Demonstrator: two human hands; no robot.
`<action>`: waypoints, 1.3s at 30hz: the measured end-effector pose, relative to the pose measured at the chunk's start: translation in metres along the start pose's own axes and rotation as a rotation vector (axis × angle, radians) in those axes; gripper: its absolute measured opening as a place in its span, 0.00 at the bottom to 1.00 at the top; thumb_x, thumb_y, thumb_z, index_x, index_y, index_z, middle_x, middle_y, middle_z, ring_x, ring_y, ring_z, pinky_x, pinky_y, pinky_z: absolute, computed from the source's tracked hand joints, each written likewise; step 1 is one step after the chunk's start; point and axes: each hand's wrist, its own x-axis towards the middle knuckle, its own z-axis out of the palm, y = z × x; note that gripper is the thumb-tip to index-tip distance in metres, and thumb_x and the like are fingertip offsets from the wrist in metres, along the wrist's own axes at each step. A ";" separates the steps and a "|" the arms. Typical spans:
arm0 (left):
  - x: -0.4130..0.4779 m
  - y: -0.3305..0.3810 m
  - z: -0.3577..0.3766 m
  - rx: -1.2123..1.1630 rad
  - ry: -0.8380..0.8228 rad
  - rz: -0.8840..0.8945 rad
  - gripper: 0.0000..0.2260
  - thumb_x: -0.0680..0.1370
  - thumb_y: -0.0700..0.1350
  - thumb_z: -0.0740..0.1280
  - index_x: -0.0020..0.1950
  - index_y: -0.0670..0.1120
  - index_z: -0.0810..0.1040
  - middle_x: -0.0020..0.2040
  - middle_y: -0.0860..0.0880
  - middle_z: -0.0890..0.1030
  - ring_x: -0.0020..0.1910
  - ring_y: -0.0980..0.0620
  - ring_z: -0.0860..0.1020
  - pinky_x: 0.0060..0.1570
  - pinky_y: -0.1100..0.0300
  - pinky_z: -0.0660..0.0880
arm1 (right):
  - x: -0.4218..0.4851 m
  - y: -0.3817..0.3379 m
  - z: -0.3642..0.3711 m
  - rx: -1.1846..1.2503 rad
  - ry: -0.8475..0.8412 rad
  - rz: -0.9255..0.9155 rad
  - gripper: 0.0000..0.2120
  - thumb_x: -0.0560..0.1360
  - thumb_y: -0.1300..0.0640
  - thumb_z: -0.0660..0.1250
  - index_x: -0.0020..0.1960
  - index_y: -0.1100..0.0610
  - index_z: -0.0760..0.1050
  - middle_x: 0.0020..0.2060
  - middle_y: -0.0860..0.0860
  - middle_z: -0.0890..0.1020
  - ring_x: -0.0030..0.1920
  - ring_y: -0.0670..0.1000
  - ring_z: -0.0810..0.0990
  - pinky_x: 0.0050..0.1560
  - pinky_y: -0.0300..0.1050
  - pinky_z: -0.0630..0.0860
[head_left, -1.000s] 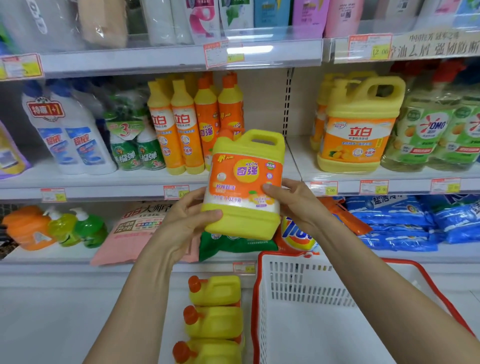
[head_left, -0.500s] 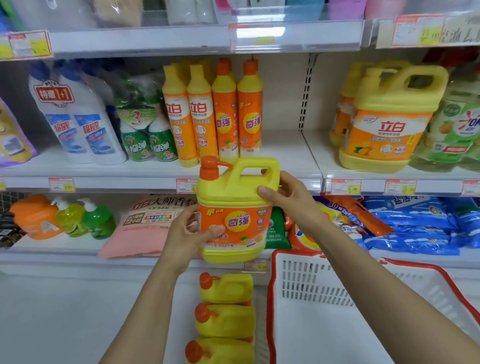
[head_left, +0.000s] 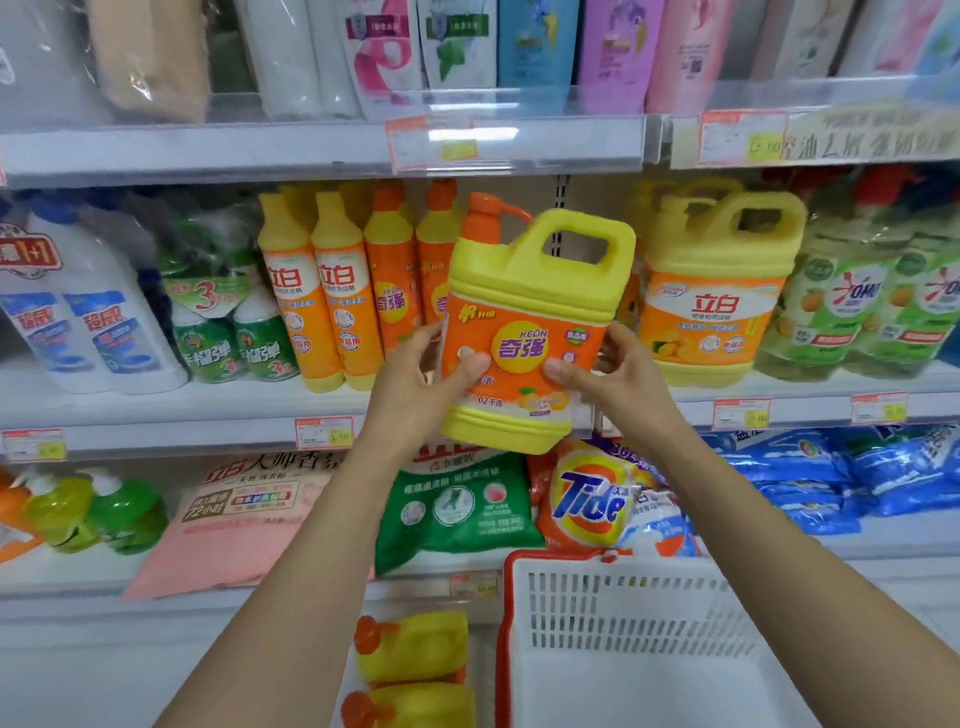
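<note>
Jug (head_left: 524, 270) in both hands (head_left: 415, 387) — basket (head_left: 623, 566) below.

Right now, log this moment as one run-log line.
yellow detergent jug: upright, in both hands | left hand: grips its left side | right hand: grips its right side | basket: below, white

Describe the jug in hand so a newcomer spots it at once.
Find the middle shelf of detergents. In front of its centre, the left hand and right hand hold up a yellow jug. Unlike the shelved jug to its right, it has an orange pump cap and a yellow circle on its label.
</note>
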 end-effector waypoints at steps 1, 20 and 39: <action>0.005 -0.001 0.006 0.078 0.006 0.018 0.25 0.75 0.54 0.71 0.70 0.51 0.72 0.64 0.53 0.79 0.62 0.55 0.77 0.61 0.54 0.74 | 0.005 0.001 -0.003 -0.015 0.031 -0.010 0.22 0.68 0.55 0.78 0.59 0.51 0.74 0.54 0.47 0.83 0.50 0.40 0.82 0.47 0.33 0.79; 0.027 -0.080 0.036 0.823 -0.200 0.186 0.22 0.82 0.57 0.57 0.76 0.54 0.65 0.77 0.52 0.63 0.77 0.53 0.56 0.74 0.59 0.46 | 0.129 0.034 0.011 -0.576 0.347 0.033 0.32 0.71 0.46 0.76 0.66 0.59 0.67 0.62 0.55 0.79 0.62 0.60 0.78 0.58 0.57 0.76; 0.030 -0.093 0.042 0.878 -0.053 0.319 0.13 0.79 0.49 0.67 0.62 0.50 0.79 0.63 0.51 0.79 0.61 0.48 0.75 0.63 0.57 0.58 | 0.206 0.066 0.015 -0.407 0.201 0.188 0.33 0.79 0.61 0.67 0.78 0.61 0.55 0.73 0.59 0.68 0.72 0.60 0.69 0.72 0.55 0.67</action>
